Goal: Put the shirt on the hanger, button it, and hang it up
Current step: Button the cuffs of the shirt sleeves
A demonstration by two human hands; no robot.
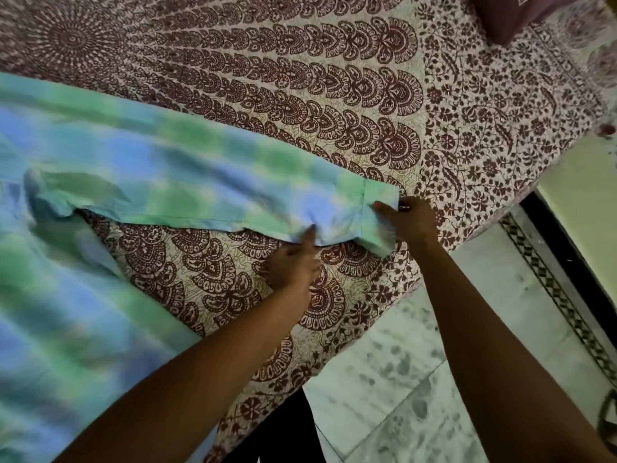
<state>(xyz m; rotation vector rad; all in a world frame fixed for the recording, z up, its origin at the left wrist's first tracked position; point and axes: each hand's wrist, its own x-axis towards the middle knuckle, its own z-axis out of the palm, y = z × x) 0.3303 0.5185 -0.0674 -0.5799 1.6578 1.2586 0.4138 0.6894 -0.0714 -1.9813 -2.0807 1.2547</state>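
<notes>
On the maroon-and-cream block-printed bedspread (334, 95), green-and-blue checked cotton shirt (150, 162) spread flat, sleeve cuff pinched by right hand (409, 222), left hand (293, 262) pressing one finger on the hem beside it; hanger unseen, so hangering, buttoning, hanging apparently all remaining.
</notes>
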